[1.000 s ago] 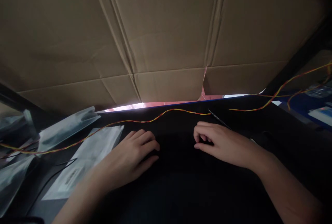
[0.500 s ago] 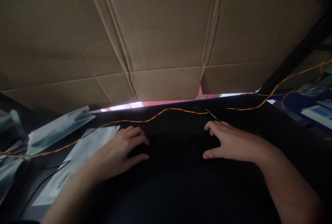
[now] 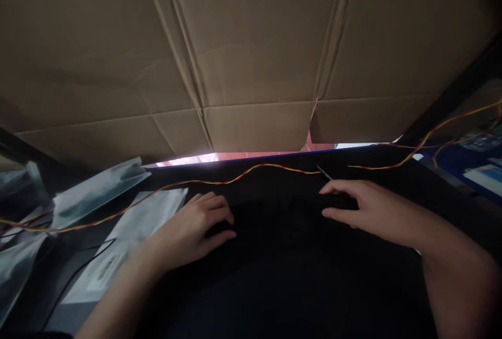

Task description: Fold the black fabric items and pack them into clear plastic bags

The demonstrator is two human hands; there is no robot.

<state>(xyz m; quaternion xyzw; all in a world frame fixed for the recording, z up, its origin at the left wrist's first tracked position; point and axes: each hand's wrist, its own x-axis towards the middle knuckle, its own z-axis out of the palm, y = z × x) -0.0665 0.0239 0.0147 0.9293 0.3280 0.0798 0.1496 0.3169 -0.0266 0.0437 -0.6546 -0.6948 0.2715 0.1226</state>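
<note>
Brown cardboard [image 3: 254, 56] rises beyond both hands, creased and slit near its lower edge. The bench [image 3: 259, 184] beneath the hands is black and poorly lit.

The left hand [image 3: 202, 226] is released: fingers loosely bent, thumb apart, no object visible in its grip. The right hand [image 3: 364, 200] is likewise released, thumb and forefinger spread with a gap between. Whether either hand rests on something dark cannot be told.

Nearest the right hand is a slim dark object [image 3: 325, 173] with a pale edge, just beyond the fingertips; contact could not be confirmed. A red-and-yellow twisted wire [image 3: 270, 165] crosses beyond both hands, touching neither. Beside the left hand, on its outer side, lies a flat white packet [image 3: 151, 218] bearing a barcode label, partly hidden by the wrist. A fuller translucent packet [image 3: 98, 190] lies farther out, under the wire, and a thin black cord [image 3: 74, 276] runs near the flat packet.

Assessment of handling: good practice here would be slow, low movements with both palms kept level. The right fingertips should meet the slim object by its side rather than its pale edge, and clear of the wire. The left wrist should avoid dragging the flat packet. Better light between the hands is advised.
</note>
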